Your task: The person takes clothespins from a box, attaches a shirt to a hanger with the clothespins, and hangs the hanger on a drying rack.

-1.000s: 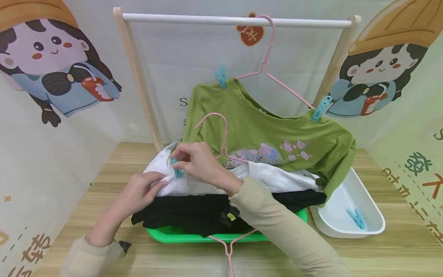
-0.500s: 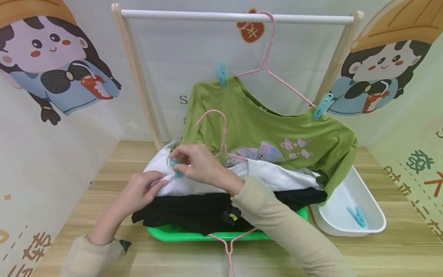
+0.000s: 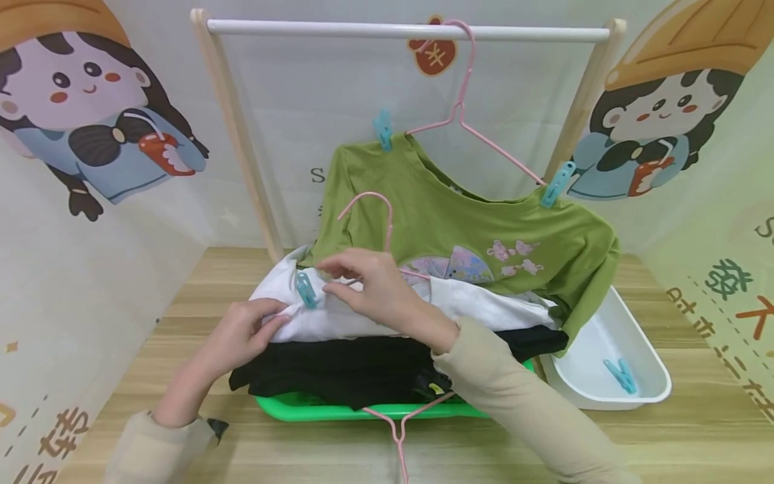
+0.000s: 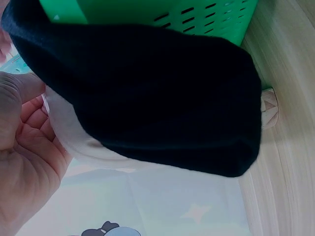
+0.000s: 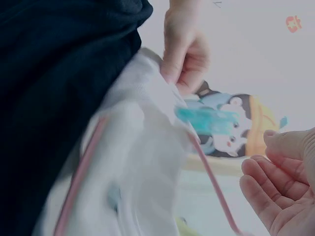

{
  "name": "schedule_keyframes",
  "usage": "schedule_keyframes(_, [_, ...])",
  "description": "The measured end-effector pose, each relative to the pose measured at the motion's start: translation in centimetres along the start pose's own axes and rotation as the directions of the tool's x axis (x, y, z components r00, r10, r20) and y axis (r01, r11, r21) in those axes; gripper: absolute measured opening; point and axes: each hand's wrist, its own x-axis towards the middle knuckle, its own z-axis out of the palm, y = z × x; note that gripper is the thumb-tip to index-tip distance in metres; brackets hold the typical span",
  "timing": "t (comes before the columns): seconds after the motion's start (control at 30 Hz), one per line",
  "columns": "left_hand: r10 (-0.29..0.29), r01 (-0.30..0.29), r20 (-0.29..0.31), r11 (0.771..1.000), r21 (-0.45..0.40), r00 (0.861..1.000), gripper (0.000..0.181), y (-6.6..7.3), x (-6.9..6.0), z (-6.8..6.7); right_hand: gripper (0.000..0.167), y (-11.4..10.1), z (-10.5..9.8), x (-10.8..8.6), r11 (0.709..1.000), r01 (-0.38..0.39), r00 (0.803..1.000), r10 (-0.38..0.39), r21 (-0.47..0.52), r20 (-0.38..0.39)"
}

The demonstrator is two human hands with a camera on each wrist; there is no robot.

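A teal clip (image 3: 306, 290) stands on the left part of the white garment (image 3: 471, 310), over the pink hanger (image 3: 389, 222). My left hand (image 3: 242, 336) pinches the garment's edge just left of the clip; the left wrist view shows its thumb and fingers (image 4: 37, 118) on the white cloth. My right hand (image 3: 381, 289) is beside the clip, touching nothing, fingers loosely bent; in the right wrist view a gap separates the right hand (image 5: 283, 182) from the clip (image 5: 206, 120). Black cloth (image 3: 338, 370) lies in front of the white garment.
A green shirt (image 3: 417, 202) hangs behind from a pink hanger (image 3: 465, 87) on the white rail (image 3: 338, 29), with two teal clips. Under the clothes is a green basket (image 3: 314, 411). At the right, a white tray (image 3: 580, 396) holds a clip (image 3: 621, 376). Another hanger (image 3: 400, 447) sticks out in front.
My right hand has let go of the teal clip and moved a little to the right. The clip stays on the white garment. My left hand still pinches the cloth in the same place.
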Motion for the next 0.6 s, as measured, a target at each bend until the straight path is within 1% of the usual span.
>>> schedule_keyframes(0.07, [0.003, -0.003, -0.004, 1.000, 0.006, 1.000, 0.021, 0.0, 0.0, 0.0, 0.020, 0.0, -1.2, -1.0, 1.000, 0.027, 0.999, -0.028, -0.015, -0.047])
schedule_keyframes(0.13, [0.007, -0.007, -0.009, 1.000, 0.011, 1.000, 0.019, -0.1, 0.0, 0.1, 0.019, 0.0, -2.6, -2.1, 0.998, 0.054, 0.993, -0.056, -0.021, -0.103])
schedule_keyframes(0.23, [0.024, -0.024, -0.025, 1.000, 0.005, 0.999, 0.014, -0.4, -0.1, 0.2, 0.019, 0.3, -4.9, -3.9, 0.995, 0.086, 0.977, -0.093, -0.043, -0.191])
schedule_keyframes(0.3, [0.031, -0.031, -0.029, 0.999, 0.009, 0.999, 0.015, -0.4, 0.0, 0.2, 0.020, 0.5, -6.5, -5.2, 0.994, 0.086, 0.964, -0.101, -0.070, -0.247])
schedule_keyframes(0.4, [0.036, -0.036, -0.029, 0.999, 0.009, 0.999, 0.015, -0.3, 0.0, 0.2, 0.023, 0.5, -8.8, -7.1, 0.991, 0.049, 0.950, -0.085, -0.123, -0.301])
schedule_keyframes(0.5, [0.031, -0.030, -0.020, 0.999, 0.012, 0.999, 0.016, -0.1, 0.1, 0.1, 0.026, 0.3, -10.7, -9.2, 0.986, -0.015, 0.939, -0.043, -0.168, -0.341])
schedule_keyframes(0.6, [0.030, -0.030, -0.018, 1.000, 0.009, 0.999, 0.014, -0.1, 0.0, 0.2, 0.029, 0.3, -12.2, -11.2, 0.981, -0.083, 0.921, 0.009, -0.174, -0.389])
